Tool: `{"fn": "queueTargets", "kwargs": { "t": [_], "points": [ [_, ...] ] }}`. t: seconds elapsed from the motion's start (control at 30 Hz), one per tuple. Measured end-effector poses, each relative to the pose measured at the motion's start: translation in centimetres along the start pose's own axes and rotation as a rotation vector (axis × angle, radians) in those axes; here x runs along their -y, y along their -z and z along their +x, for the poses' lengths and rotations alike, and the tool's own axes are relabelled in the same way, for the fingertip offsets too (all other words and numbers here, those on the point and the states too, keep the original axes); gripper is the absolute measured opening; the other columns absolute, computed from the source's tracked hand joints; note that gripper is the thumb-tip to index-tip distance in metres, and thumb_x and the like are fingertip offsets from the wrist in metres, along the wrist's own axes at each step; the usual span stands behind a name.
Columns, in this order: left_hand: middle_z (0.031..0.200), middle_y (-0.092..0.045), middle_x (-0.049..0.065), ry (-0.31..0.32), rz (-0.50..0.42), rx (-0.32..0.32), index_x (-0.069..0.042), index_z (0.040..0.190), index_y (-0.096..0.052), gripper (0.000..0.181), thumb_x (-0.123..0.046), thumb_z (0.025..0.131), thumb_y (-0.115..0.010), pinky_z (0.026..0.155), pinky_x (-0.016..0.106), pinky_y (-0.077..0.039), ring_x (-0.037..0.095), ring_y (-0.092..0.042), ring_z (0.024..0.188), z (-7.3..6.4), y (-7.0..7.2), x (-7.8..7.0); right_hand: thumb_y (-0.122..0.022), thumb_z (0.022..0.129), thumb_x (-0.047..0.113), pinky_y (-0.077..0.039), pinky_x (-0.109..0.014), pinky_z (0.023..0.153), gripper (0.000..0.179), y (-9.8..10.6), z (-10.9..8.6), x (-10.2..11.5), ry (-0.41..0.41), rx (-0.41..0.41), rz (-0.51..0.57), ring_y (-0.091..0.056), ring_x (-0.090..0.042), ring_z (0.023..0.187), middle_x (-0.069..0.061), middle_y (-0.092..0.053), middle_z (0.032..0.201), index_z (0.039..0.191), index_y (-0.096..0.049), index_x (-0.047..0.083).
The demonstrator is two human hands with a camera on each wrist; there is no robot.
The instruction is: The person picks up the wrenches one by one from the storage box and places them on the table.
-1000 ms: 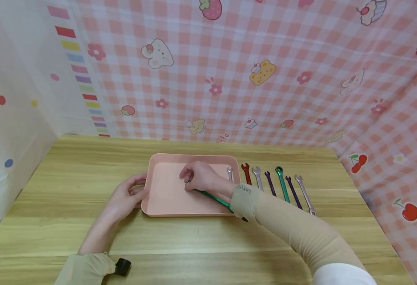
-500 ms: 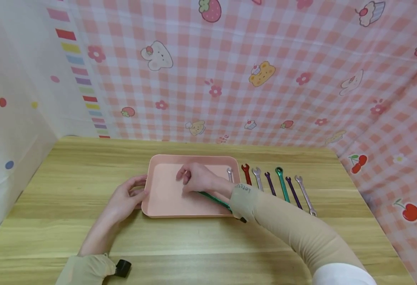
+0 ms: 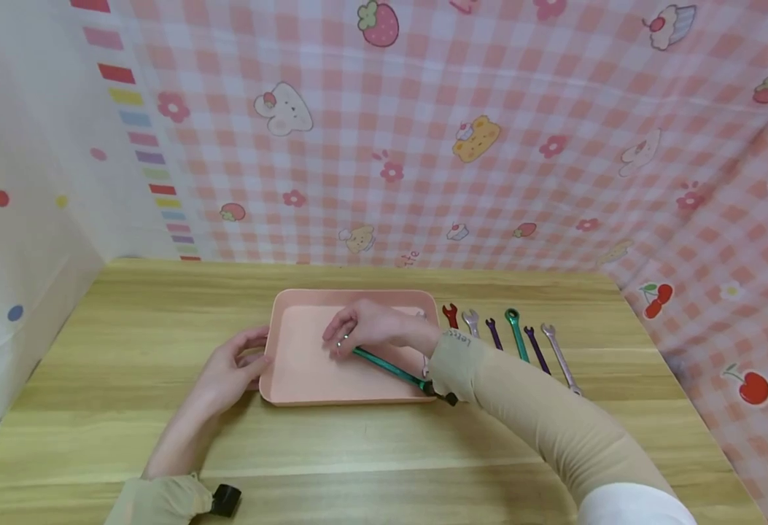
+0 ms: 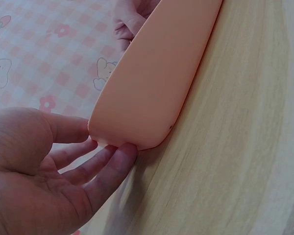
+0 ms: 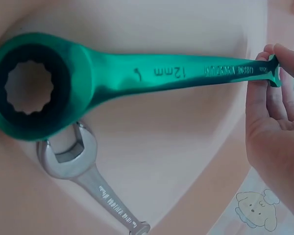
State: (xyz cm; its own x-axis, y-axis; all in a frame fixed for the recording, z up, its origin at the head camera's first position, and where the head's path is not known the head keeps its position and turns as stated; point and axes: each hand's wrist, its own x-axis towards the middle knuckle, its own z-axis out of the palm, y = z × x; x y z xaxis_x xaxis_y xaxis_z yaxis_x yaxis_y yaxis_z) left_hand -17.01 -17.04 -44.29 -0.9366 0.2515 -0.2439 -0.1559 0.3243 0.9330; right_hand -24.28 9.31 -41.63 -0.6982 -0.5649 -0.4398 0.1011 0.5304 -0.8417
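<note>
My right hand (image 3: 373, 324) is over the pink tray (image 3: 295, 386), its thumb and fingers pinching the small end of a green ratcheting wrench (image 3: 386, 364). In the right wrist view the wrench (image 5: 176, 73) is marked 12mm, and its ring end lies toward the camera. A silver wrench (image 5: 108, 196) rests at one end of the tray, partly behind my right wrist in the head view. My left hand (image 3: 229, 368) touches the tray's left side. In the left wrist view, extended fingers (image 4: 115, 164) touch the tray's outer wall (image 4: 147, 93) at a corner.
Right of the tray, several wrenches lie in a row: red (image 3: 450, 315), silver (image 3: 471, 321), purple (image 3: 493, 332), green (image 3: 518, 335), another purple (image 3: 537, 350) and another silver (image 3: 561, 357). My right sleeve covers some lower ends. A checked cloth (image 3: 384, 131) hangs behind the table (image 3: 331, 467).
The head view has tilted up slightly. My right forearm has shifted a little, so more of the held green wrench shows. My left hand stays at the tray.
</note>
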Motion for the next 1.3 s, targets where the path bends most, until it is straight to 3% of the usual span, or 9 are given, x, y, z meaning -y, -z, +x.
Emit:
{"fn": "queueTargets", "kwargs": {
  "t": [0.23, 0.5, 0.73, 1.0, 1.1, 1.3],
  "points": [
    [0.16, -0.042, 0.031, 0.004, -0.002, -0.004, 0.001, 0.161, -0.034, 0.056, -0.008, 0.109, -0.053, 0.081, 0.024, -0.061, 0.04, -0.057, 0.14, 0.0, 0.0, 0.5, -0.07, 0.094, -0.009, -0.059, -0.02, 0.084, 0.032, 0.2, -0.1, 0.0, 0.004, 0.045, 0.063, -0.074, -0.008, 0.087, -0.021, -0.079, 0.112, 0.126, -0.067, -0.006],
    [0.161, -0.042, 0.031, -0.005, 0.004, 0.002, 0.002, 0.161, -0.032, 0.056, -0.007, 0.109, -0.052, 0.084, 0.026, -0.062, 0.045, -0.054, 0.142, 0.0, -0.1, 0.0, -0.075, 0.095, 0.003, -0.056, -0.018, 0.076, 0.028, 1.5, -1.3, -0.2, -0.009, 0.022, 0.044, -0.071, -0.004, 0.083, 0.004, -0.079, 0.093, 0.122, -0.071, -0.001],
    [0.16, -0.042, 0.031, -0.008, 0.007, 0.001, 0.002, 0.16, -0.033, 0.056, -0.006, 0.108, -0.052, 0.083, 0.026, -0.062, 0.043, -0.056, 0.14, 0.1, -0.1, -0.2, -0.073, 0.099, 0.012, -0.056, -0.02, 0.073, 0.027, 2.6, -2.3, -0.6, -0.024, 0.012, 0.05, -0.072, -0.006, 0.088, 0.001, -0.081, 0.098, 0.124, -0.073, 0.001],
    [0.16, -0.042, 0.032, -0.002, 0.012, -0.003, 0.003, 0.16, -0.034, 0.056, -0.006, 0.108, -0.052, 0.083, 0.025, -0.061, 0.044, -0.055, 0.141, 0.0, -0.1, -0.2, -0.067, 0.102, 0.005, -0.064, -0.034, 0.091, 0.033, 3.5, -3.1, -0.6, 0.007, 0.06, 0.104, -0.076, -0.01, 0.096, -0.019, -0.077, 0.124, 0.134, -0.064, -0.005],
    [0.16, -0.043, 0.032, -0.003, 0.011, -0.005, 0.003, 0.16, -0.034, 0.056, -0.006, 0.108, -0.052, 0.082, 0.025, -0.061, 0.043, -0.056, 0.14, 0.0, -0.2, -0.2, -0.066, 0.101, 0.004, -0.063, -0.042, 0.098, 0.035, 4.1, -3.5, -0.7, 0.039, 0.035, 0.117, -0.077, -0.012, 0.096, -0.015, -0.08, 0.119, 0.134, -0.063, -0.008],
    [0.159, -0.044, 0.031, 0.0, 0.0, -0.011, 0.003, 0.16, -0.034, 0.056, -0.005, 0.108, -0.052, 0.083, 0.025, -0.061, 0.043, -0.057, 0.139, -0.2, -0.2, -0.2, -0.065, 0.102, 0.003, -0.06, -0.048, 0.104, 0.035, 5.8, -4.4, -1.0, 0.086, -0.083, 0.174, -0.077, -0.008, 0.095, 0.005, -0.082, 0.102, 0.134, -0.062, -0.011]
  ]
}}
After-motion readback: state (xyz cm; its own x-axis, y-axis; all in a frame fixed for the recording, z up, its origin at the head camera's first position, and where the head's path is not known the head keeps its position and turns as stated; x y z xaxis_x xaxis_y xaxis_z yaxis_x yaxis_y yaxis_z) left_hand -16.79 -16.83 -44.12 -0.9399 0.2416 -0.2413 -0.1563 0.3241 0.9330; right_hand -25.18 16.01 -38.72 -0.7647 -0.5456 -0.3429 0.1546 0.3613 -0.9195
